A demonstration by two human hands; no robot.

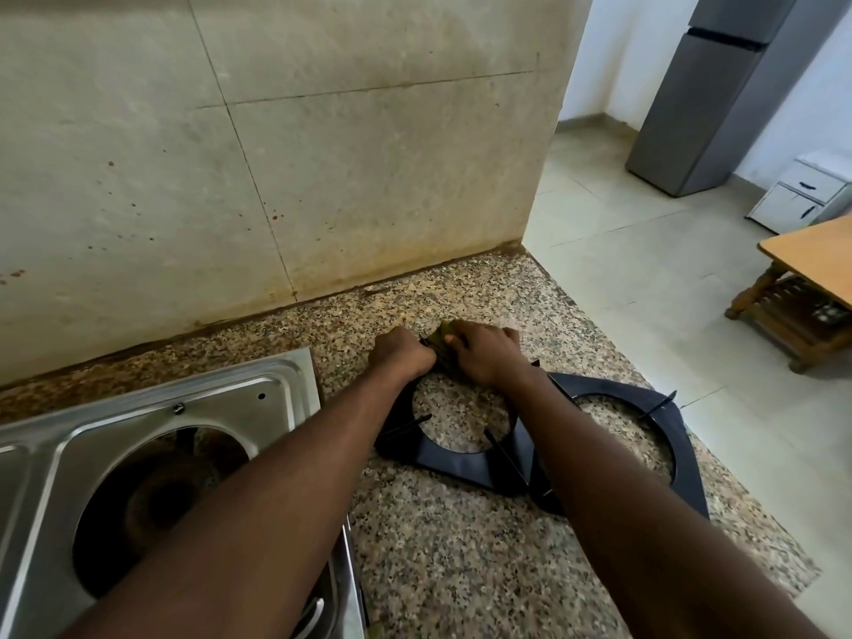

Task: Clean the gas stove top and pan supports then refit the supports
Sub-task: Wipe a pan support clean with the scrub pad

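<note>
Stove top: the stainless stove top (281, 394) sits at the lower left, bare of its supports, with one round burner well (138, 500) open and dark with brown residue.
First pan support: a black square pan support (461, 463) lies flat on the counter just right of the stove top. Thin prongs point into its round opening.
Second pan support: a matching black support (687, 458) lies farther right of the stove top. Its near corner overlaps the first one's. I cannot tell which is on top.
Left hand: the left hand (401, 355) is curled into a tight fist on the first support's far corner, right of the stove top's back corner, holding the frame down.
Right hand: the right hand (484, 357) is just right of the left one, fingers bent over a green scrub pad (443, 342) and pressing it to the same corner.
Scrub pad: it is bunched between the two hands and mostly hidden by them.
Counter: a speckled granite counter (461, 569) runs from beside the stove top to the right.
Wall: pale tiles (322, 154) behind the stove top carry brown spatter.
Beyond: far right of the stove top stand a grey fridge (705, 94), a white drawer unit (802, 196) and a wooden table (811, 246).
</note>
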